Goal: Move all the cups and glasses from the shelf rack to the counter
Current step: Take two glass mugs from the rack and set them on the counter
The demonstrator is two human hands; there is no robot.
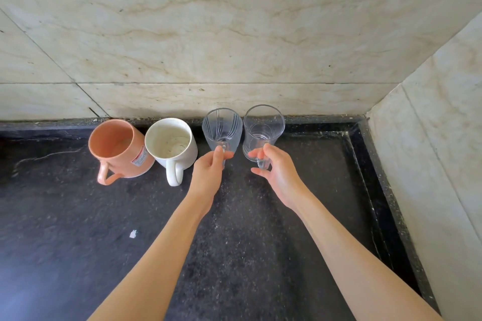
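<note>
Along the back of the dark counter (pixel 78 216) stand an orange mug (pixel 117 148), a white mug (pixel 170 142) and two clear glasses in a row. My left hand (pixel 208 177) grips the base of the etched glass (pixel 222 128). My right hand (pixel 276 174) grips the base of the plain glass (pixel 263 125). Both glasses are upright, close to each other, with their bases at counter level. The shelf rack is out of view.
A marble-tiled wall (pixel 208 34) rises right behind the cups, and a side wall (pixel 443 138) closes the corner on the right. A raised black rim (pixel 378 190) runs along the counter's right edge. A small white scrap (pixel 133 234) lies on the counter.
</note>
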